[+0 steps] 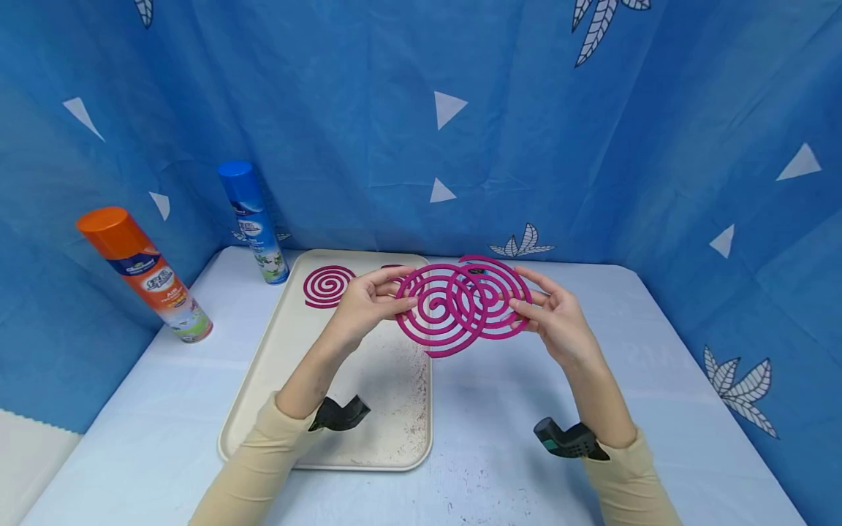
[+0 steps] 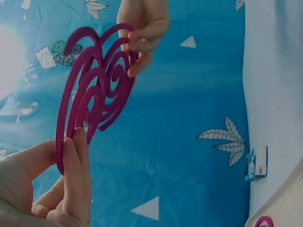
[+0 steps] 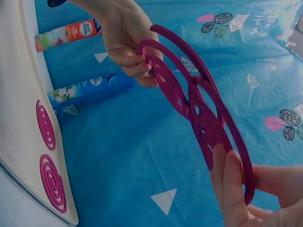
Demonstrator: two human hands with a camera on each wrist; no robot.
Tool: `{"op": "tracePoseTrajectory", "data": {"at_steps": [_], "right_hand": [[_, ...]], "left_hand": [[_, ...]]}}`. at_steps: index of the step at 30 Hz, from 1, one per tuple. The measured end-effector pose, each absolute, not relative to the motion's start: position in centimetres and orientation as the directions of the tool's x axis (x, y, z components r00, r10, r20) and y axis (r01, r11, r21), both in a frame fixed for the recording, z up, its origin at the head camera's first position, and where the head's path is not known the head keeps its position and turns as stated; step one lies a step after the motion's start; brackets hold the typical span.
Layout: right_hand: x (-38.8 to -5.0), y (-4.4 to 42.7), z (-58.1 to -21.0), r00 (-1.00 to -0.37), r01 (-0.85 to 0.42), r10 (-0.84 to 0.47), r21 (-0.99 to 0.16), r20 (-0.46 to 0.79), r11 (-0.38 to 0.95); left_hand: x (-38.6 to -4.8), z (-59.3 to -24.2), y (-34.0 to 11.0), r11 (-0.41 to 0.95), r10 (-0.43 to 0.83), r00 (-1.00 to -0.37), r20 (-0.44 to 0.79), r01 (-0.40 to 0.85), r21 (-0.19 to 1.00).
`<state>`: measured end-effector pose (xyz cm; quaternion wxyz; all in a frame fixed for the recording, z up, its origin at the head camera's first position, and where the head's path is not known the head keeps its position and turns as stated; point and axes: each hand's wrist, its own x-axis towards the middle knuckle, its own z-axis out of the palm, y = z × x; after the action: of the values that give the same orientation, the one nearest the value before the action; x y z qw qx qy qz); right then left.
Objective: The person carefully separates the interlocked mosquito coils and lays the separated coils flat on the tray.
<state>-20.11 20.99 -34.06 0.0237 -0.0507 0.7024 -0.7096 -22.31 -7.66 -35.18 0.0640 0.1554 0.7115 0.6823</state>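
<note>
Two magenta mosquito coils are held up in the air, partly overlapping; I cannot tell whether their rings are interlocked. My left hand (image 1: 365, 301) pinches the outer edge of the left coil (image 1: 437, 303) between thumb and fingers. The opposite edge of the right coil (image 1: 490, 296) is pinched by my right hand (image 1: 558, 314). In the left wrist view the pair appears nearly edge-on, the coils slightly apart in places. Another coil (image 1: 328, 286) lies flat on the cream tray (image 1: 355, 456). A further coil (image 3: 53, 183) on the tray is mostly hidden behind my left hand in the head view.
At the back left stand an orange spray can (image 1: 148, 277) and a blue spray can (image 1: 255, 226). A small box (image 2: 257, 163) sits behind the raised coils. Dark crumbs dot the tray's right side and the white table (image 1: 658, 351). Blue curtains (image 1: 368, 131) enclose the table.
</note>
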Motion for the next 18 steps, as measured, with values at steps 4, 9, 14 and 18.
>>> {"op": "tracePoseTrajectory", "data": {"at_steps": [4, 9, 14, 18], "right_hand": [[-19.96, 20.67, -34.11, -1.000, -0.008, -0.016, -0.997, 0.009, -0.075], [-19.93, 20.69, -34.23, -1.000, 0.018, 0.010, -1.000, -0.018, -0.014], [-19.82, 20.87, -34.14, -0.999, 0.033, -0.007, -0.999, -0.033, -0.020], [-19.67, 20.80, -34.06, -0.999, 0.031, 0.009, -0.990, -0.033, -0.139]], "left_hand": [[-22.27, -35.66, -7.25, 0.064, 0.341, -0.936, 0.085, 0.114, 0.991], [-22.15, -35.89, -7.15, 0.140, 0.323, -0.943, 0.079, 0.130, 0.982], [-22.08, -35.97, -7.21, 0.155, 0.186, -0.976, 0.116, 0.145, 0.977], [-22.15, -35.94, -7.28, 0.079, 0.078, -0.983, 0.165, 0.171, 0.982]]}}
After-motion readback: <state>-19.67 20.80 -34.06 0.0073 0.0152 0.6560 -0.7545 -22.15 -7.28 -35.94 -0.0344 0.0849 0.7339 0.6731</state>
